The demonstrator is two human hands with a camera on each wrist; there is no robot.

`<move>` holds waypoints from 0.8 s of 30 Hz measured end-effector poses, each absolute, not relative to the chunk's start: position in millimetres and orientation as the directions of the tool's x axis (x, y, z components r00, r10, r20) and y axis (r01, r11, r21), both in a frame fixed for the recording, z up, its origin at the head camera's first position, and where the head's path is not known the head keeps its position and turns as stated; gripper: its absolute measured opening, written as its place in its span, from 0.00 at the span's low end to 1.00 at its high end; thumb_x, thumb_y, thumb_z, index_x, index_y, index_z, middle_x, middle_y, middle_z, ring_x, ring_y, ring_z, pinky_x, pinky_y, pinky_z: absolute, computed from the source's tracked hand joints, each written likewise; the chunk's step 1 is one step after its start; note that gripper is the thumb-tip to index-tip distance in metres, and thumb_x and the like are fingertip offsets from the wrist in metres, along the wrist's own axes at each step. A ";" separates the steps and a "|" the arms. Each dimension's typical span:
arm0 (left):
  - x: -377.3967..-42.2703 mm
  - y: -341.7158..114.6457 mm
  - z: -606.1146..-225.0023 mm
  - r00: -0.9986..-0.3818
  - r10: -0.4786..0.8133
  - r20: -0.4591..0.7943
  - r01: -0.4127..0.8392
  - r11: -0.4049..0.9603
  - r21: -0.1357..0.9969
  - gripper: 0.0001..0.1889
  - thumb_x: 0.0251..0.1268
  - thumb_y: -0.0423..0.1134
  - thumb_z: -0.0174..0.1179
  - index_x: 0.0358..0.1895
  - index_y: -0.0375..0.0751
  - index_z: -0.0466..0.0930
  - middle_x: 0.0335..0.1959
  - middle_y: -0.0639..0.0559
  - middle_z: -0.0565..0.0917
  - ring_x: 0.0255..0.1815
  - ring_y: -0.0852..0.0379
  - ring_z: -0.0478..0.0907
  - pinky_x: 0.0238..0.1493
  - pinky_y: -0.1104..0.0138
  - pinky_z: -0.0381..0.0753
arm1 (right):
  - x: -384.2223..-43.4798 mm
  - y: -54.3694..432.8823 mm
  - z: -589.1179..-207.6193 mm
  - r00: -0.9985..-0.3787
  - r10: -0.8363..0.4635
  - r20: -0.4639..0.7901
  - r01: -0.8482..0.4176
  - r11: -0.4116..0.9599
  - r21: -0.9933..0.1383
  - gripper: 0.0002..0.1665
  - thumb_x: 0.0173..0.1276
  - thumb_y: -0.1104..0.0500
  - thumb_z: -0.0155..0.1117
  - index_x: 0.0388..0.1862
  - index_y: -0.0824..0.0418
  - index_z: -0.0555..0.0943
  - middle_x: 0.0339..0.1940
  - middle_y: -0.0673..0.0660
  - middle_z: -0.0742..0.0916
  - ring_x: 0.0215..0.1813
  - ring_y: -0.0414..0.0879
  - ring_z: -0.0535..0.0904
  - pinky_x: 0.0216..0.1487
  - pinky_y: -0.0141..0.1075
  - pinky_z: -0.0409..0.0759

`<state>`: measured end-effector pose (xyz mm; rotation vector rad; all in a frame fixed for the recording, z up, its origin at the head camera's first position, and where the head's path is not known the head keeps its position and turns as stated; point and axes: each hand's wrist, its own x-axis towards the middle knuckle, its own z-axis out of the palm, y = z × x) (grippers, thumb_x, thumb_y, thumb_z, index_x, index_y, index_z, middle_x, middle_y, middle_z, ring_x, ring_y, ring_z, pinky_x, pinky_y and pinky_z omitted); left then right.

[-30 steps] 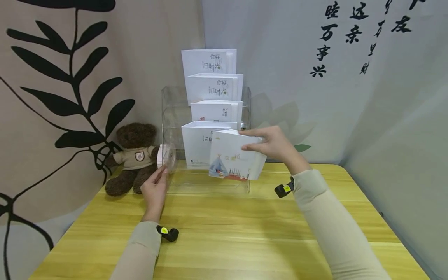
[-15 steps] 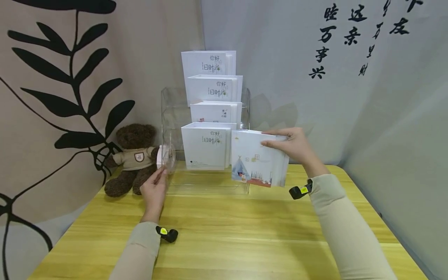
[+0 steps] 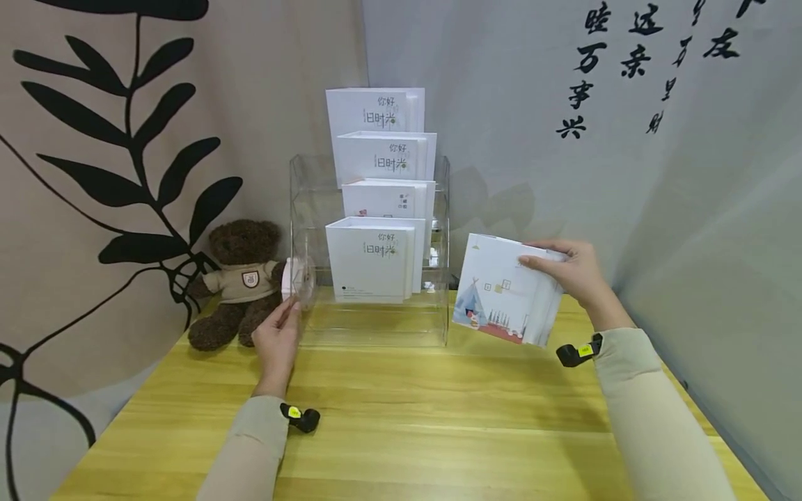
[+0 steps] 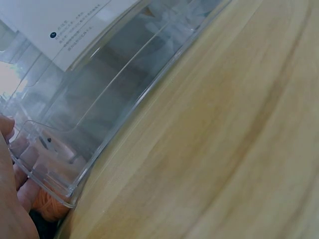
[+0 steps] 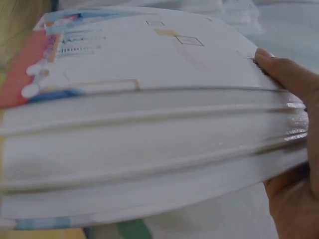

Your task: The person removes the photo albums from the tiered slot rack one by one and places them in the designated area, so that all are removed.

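White, nearly square, thick-sided book (image 3: 495,299) with a printed blue tent and red ground strip, held up to the right of, and apart from, a clear acrylic stepped rack (image 3: 376,327), seemingly above the yellow wood-grain counter (image 3: 401,431). Pinched at the upper right in the bare right grip (image 3: 579,270), with thumb on the front cover and fingers behind. Bare left grip (image 3: 276,344) narrowed on the lower left side of the rack.

Probably fairly light, stiff in the covers, somewhat slick, with gloss visible near the thumb in the right wrist view. Best taken hold of across the full thickness, squeezing front to back, to keep the ribbed side from fanning apart. Perhaps easily dented at the corners, otherwise hardly fragile.

Turned with front cover toward the head camera, tent base down, and tilted slightly clockwise. Ribbed along the right side, top to bottom. Too square in front for a clear long axis; if any, near upright, with that same lean.
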<state>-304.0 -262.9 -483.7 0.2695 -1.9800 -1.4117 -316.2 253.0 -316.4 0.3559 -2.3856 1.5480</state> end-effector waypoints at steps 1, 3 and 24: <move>-304.0 -262.7 -483.2 -0.746 -0.527 0.407 0.212 0.392 0.895 0.19 0.70 0.56 0.62 0.59 0.58 0.86 0.54 0.56 0.87 0.50 0.58 0.85 0.38 0.80 0.79 | -315.8 257.0 -321.2 -0.935 -0.043 0.353 -0.339 0.405 -0.849 0.28 0.59 0.47 0.79 0.53 0.62 0.87 0.35 0.51 0.90 0.29 0.51 0.88 0.28 0.43 0.86; -304.2 -262.4 -482.1 -0.740 -0.530 0.414 0.217 0.395 0.893 0.18 0.70 0.55 0.63 0.58 0.57 0.86 0.53 0.55 0.87 0.49 0.57 0.85 0.38 0.80 0.79 | -315.9 263.7 -332.2 -0.930 -0.026 0.367 -0.342 0.430 -0.835 0.27 0.59 0.45 0.79 0.53 0.60 0.88 0.35 0.51 0.90 0.28 0.51 0.88 0.27 0.42 0.86; -305.4 -262.1 -482.2 -0.729 -0.549 0.409 0.194 0.407 0.892 0.16 0.69 0.54 0.64 0.57 0.58 0.87 0.51 0.54 0.88 0.46 0.58 0.86 0.36 0.80 0.78 | -318.2 278.7 -427.9 -0.926 -0.040 0.375 -0.372 0.270 -0.888 0.49 0.65 0.60 0.75 0.77 0.46 0.57 0.51 0.57 0.84 0.43 0.43 0.87 0.38 0.40 0.87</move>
